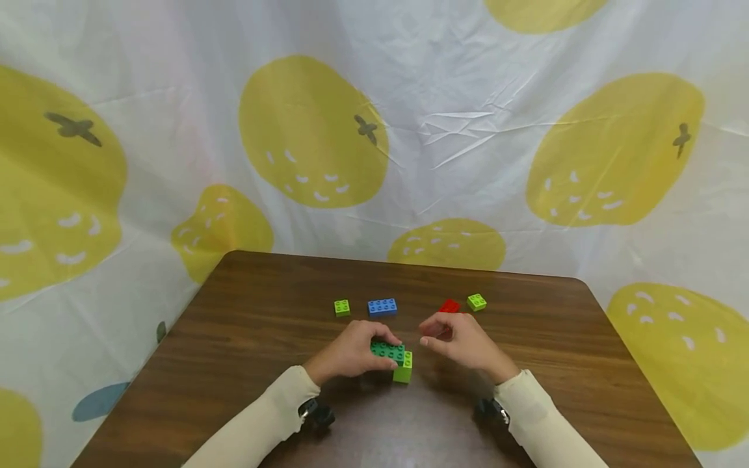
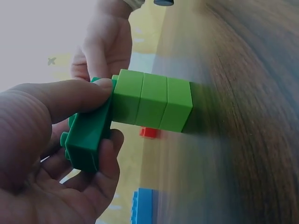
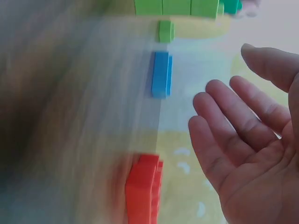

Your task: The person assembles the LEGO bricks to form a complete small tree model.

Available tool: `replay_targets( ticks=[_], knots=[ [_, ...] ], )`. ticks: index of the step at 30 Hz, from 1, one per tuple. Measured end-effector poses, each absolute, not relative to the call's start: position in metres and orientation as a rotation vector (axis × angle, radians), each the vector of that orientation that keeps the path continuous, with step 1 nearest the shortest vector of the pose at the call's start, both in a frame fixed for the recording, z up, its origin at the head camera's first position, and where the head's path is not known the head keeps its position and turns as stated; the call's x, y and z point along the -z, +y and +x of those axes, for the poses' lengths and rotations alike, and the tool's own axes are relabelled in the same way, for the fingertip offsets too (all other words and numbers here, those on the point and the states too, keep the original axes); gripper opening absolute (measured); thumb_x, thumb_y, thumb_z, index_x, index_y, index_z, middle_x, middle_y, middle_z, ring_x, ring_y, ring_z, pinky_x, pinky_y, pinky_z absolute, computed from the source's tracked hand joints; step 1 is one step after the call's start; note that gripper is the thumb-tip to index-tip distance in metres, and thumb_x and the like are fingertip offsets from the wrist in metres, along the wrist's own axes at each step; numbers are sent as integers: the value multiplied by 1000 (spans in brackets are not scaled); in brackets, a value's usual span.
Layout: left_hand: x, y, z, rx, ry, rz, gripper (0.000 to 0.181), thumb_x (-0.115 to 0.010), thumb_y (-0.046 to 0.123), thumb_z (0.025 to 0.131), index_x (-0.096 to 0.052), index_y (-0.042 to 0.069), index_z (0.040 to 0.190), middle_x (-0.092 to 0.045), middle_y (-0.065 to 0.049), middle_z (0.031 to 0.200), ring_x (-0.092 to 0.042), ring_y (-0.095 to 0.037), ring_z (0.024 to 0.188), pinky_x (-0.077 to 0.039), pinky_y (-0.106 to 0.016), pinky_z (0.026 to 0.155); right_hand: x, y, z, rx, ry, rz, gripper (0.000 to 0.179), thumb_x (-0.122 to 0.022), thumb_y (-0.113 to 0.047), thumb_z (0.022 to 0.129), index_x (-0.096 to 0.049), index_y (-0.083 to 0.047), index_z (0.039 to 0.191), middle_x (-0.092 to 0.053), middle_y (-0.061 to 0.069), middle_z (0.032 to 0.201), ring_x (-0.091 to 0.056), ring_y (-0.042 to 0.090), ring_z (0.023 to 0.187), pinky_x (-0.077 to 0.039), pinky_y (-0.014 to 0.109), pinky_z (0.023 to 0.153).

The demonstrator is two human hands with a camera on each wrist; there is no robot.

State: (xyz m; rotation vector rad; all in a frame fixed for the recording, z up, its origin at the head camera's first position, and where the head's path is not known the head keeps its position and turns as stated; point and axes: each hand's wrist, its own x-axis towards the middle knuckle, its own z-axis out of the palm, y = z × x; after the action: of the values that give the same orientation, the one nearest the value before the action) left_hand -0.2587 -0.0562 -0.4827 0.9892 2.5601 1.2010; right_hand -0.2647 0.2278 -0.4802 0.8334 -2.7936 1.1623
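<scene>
A studded green brick [image 2: 88, 139] tops three lime bricks [image 2: 154, 100].

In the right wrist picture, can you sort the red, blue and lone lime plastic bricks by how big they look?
1. Red plastic brick, partly cut off and seemingly nearest
2. Blue plastic brick
3. Lone lime plastic brick

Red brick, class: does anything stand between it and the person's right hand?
Nothing visible does. In the right wrist view, only the patterned cloth behind shows between the right hand and the red brick; in the head view, that hand hides part of the brick.
</scene>
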Motion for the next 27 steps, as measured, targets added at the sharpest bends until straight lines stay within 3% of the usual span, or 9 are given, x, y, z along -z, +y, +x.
replay_targets(
  ticks=[7,14,20,27],
  knots=[
    [485,-57,-262,-1208,2556,967,33,-89,31,86,-77,22,115,-77,8,110,-62,-5,91,-53,-24,83,486,245,-283,-1164,-2769,649,27,-82,-26,94,-77,-12,116,-77,-3,105,-73,18,96,-60,31,82],
    [487,-58,-264,-1222,2530,982,34,-88,34,86,-76,23,117,-76,8,111,-62,-7,92,-53,-25,83,493,262,-297,-1098,-2788,553,24,-83,-22,93,-78,-12,114,-77,2,98,-71,20,84,-57,30,74],
    [492,-61,-267,-1236,2527,1000,37,-88,37,87,-75,24,119,-76,9,114,-63,-5,94,-54,-24,84,494,272,-301,-976,-2813,510,26,-84,-24,91,-79,-12,114,-77,7,108,-68,26,95,-54,40,81],
    [493,-66,-265,-1249,2492,994,38,-84,38,90,-73,23,124,-74,7,118,-63,-6,97,-55,-26,85,498,281,-303,-877,-2879,498,31,-86,-25,89,-78,-11,115,-77,9,115,-69,29,105,-53,42,87]
  ],
)
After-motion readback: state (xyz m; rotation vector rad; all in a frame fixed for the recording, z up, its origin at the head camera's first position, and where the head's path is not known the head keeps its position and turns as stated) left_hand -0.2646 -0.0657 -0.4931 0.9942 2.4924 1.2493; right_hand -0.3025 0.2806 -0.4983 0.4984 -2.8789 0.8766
